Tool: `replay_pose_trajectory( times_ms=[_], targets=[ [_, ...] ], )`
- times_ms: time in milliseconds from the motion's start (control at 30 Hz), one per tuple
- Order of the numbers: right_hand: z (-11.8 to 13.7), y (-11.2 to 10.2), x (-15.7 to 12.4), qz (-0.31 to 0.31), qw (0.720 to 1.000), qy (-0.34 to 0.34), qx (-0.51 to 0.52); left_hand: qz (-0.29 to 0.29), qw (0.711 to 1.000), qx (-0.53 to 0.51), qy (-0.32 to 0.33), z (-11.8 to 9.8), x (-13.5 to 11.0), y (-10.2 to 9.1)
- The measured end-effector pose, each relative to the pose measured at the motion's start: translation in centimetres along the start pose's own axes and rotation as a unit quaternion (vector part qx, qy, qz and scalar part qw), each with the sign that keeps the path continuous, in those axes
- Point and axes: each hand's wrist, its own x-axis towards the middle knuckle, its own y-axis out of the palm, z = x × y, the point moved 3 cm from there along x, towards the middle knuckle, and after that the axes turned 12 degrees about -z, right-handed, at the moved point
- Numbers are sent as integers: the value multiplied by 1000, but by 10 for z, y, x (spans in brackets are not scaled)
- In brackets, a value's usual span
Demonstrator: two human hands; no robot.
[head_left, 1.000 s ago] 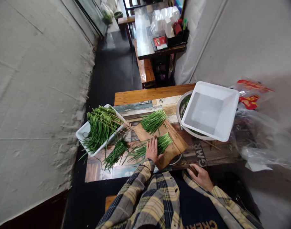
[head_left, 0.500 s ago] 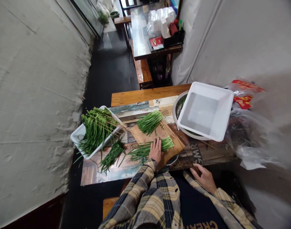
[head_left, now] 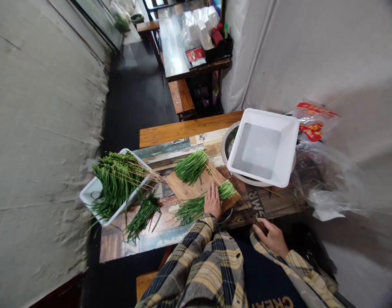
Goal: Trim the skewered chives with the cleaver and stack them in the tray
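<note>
My left hand (head_left: 213,200) lies with its fingers stretched out over a bundle of green chives (head_left: 191,210), pressing it onto a wooden cutting board (head_left: 183,191). The bundle's pale ends stick out to the right of the fingers. My right hand (head_left: 272,236) is closed at the table's front edge around a brown handle (head_left: 262,227). It looks like a knife, seen nearly edge-on, with its thin blade pointing to the board. A second bundle of chives (head_left: 191,167) rests on the far side of the board, beside thin bamboo skewers (head_left: 218,172).
A white tray (head_left: 86,197) at the left holds skewered chives (head_left: 114,184). Loose chives (head_left: 144,215) lie beside it. At the right, an empty white tray (head_left: 263,145) sits tilted on a metal bowl (head_left: 226,145). Plastic bags (head_left: 324,175) are by the wall. Another table (head_left: 173,47) stands beyond.
The view has swung, so most things appear farther left. My left hand stays on the near chives, whose pale ends now lie slightly more angled up to the right. My right hand keeps its hold.
</note>
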Motion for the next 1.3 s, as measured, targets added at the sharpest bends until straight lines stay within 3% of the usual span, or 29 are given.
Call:
replay_pose_trajectory(
  times_ms=[133,300,433,567,700,800,933,1167,1300],
  targets=[
    [0,3,1,21,1000,-18,7,0,1000,-5,-2,-1,-1,-4],
    [-1,11,-2,62,996,-56,13,15,999,-28,29,10,-12,-24],
    [1,19,-2,80,994,-74,16,14,999,-27,28,33,-36,-43],
    [10,27,1,116,989,-89,16,0,1000,-11,-19,66,-68,-56],
    [25,33,1,143,983,-110,24,-27,995,4,-93,97,-94,-63],
    [37,37,-2,151,980,-121,36,-31,994,9,-103,104,-102,-61],
    [47,48,-12,172,976,-130,38,-21,997,2,-72,95,-95,-54],
    [56,66,-28,151,981,-118,37,6,999,-42,-14,84,-53,-40],
    [60,66,-32,147,983,-101,35,15,998,-58,8,79,-52,-35]
  ],
)
